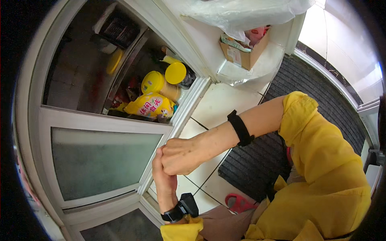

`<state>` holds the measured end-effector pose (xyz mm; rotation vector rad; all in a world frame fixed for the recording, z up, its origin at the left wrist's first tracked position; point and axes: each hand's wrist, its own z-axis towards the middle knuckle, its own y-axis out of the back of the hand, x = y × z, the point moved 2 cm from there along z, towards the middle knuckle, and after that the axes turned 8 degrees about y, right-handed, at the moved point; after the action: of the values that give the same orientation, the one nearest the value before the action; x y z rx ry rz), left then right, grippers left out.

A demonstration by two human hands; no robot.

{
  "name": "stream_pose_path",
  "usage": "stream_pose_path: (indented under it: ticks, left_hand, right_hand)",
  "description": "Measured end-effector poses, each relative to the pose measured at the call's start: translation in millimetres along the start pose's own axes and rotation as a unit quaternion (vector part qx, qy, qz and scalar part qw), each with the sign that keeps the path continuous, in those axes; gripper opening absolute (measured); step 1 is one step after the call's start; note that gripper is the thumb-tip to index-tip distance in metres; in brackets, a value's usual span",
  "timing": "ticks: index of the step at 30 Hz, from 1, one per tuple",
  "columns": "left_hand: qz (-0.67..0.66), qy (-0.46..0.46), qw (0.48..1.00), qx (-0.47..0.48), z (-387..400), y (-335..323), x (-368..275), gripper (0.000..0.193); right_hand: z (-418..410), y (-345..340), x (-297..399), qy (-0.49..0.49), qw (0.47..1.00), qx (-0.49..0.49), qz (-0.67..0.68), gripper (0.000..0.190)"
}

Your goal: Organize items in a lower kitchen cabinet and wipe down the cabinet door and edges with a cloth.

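Note:
My right hand [181, 155], curled into a fist with its back towards me, presses against my left hand [164, 183]. The left thumb lies upright along the right knuckles. The left fingers are hidden behind the fist, and whether anything is held between the hands cannot be seen. A black strap [240, 128] circles my right forearm. On my left wrist sits a black band with a box-shaped device [188, 205]. Both hands appear in front of the frame of a white cabinet [176, 128], near its frosted glass panel [105, 162].
Behind the cabinet's upper opening are yellow-lidded jars [175, 73] and a yellow snack bag [150, 105]. A cardboard box [250, 58] of packets stands under a white plastic bag [247, 15]. A dark ribbed mat [256, 168] covers part of the tiled floor [223, 99]. One red slipper [238, 203] shows below.

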<state>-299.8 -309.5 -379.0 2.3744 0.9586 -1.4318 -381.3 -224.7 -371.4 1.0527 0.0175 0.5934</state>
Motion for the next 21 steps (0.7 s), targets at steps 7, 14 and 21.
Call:
stream_pose_path:
  ticks: [7, 14, 21]
  left_hand:
    - [-0.066, 0.053, 0.995, 0.052, -2, -7, 5, 0.050]
    - [-0.059, 0.030, 0.997, 0.028, 10, -15, 11, 0.046]
    - [-0.041, 0.004, 0.997, 0.067, 19, -29, -2, 0.041]
  right_hand:
    - [-11, 16, 4, 0.050, 0.997, -0.048, -0.018, 0.010]
    - [-21, 22, -4, 0.081, 0.991, -0.110, -0.007, 0.013]
    - [-24, 24, -21, 0.054, 0.996, -0.074, -0.020, 0.005]
